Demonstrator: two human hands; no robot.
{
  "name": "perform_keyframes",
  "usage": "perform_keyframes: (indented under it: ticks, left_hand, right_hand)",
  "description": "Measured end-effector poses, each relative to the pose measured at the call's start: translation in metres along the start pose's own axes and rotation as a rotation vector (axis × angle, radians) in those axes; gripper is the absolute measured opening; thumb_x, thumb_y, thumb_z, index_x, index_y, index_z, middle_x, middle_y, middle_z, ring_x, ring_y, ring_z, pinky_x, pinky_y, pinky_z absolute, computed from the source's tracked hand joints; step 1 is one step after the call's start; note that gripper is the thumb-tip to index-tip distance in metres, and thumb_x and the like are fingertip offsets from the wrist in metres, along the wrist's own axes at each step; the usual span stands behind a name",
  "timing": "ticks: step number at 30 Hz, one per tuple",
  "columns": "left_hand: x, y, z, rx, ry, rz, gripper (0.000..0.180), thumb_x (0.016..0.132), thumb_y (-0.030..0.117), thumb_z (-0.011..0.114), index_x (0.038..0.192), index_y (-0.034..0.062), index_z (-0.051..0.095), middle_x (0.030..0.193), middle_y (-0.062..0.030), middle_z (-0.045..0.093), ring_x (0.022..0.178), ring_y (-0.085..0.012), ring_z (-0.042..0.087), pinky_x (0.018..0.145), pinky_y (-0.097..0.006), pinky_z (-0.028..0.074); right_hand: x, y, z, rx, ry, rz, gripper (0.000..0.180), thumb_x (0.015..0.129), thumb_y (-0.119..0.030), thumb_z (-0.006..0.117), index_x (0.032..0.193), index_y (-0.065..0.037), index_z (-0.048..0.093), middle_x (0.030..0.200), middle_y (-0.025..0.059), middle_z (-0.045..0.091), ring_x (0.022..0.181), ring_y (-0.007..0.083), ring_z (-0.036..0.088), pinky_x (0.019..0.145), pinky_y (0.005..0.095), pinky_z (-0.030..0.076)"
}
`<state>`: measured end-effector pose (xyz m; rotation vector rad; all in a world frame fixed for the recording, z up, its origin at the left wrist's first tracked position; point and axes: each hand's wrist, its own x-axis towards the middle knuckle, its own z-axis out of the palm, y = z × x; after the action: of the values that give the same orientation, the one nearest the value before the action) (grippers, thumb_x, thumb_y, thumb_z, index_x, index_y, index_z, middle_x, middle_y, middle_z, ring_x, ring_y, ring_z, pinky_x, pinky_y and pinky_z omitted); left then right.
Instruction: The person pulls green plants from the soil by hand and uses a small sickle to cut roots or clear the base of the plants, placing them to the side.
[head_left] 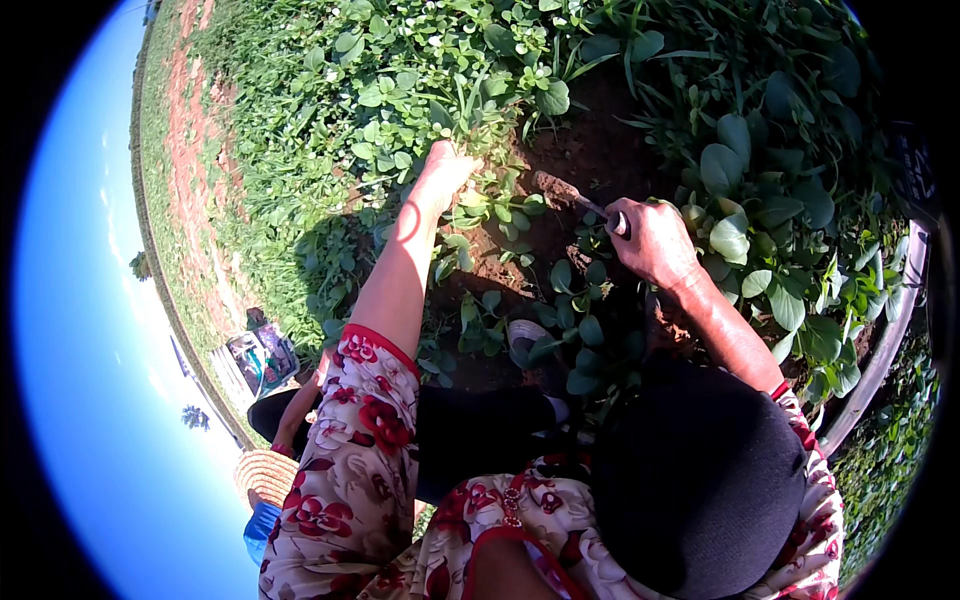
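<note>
My left hand (445,176) reaches forward into the greenery, its fingers closed on a tuft of weeds (482,128). Some of the fingertips are hidden among the leaves. To the right, my right hand (655,240) is wrapped round the handle of a small hand trowel (556,187). The trowel's narrow blade is caked with brown soil and points left, over bare earth (590,135). Between the two hands grow young leafy plants (503,208), apart from the blade.
Broad-leaved green plants (730,170) crowd the right side. A pale curved pipe (880,350) runs along the far right. My shoe (527,338) stands among seedlings below the trowel. At left are another person's straw hat (265,475) and a crate (262,358).
</note>
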<state>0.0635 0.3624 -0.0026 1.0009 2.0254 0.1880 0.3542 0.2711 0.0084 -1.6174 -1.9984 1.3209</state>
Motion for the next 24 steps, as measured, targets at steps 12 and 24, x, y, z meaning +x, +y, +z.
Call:
perform_keyframes:
  ticks: [12, 24]
  left_hand:
    - [-0.012, 0.025, 0.008, -0.402, -0.092, -0.064, 0.018, 0.079, 0.000, 0.057, 0.097, -0.0010, 0.057, 0.084, -0.0057, 0.060, 0.068, -0.0150, 0.054, 0.059, -0.029, 0.047]
    - [-0.060, 0.046, 0.077, 0.999, -0.342, 0.706, 0.022, 0.070, 0.005, 0.054, 0.091, 0.0021, 0.057, 0.109, -0.0207, 0.053, 0.090, -0.0362, 0.060, 0.077, -0.045, 0.049]
  right_hand:
    - [-0.012, -0.006, -0.007, -0.027, -0.036, 0.015, 0.019, 0.073, -0.012, 0.060, 0.091, -0.007, 0.060, 0.077, 0.0148, 0.064, 0.074, 0.0338, 0.063, 0.068, 0.0435, 0.051]
    - [0.004, 0.010, -0.009, 0.016, 0.336, 0.037, 0.020, 0.076, -0.008, 0.059, 0.096, -0.005, 0.059, 0.082, 0.0180, 0.064, 0.073, 0.0362, 0.063, 0.067, 0.0430, 0.051]
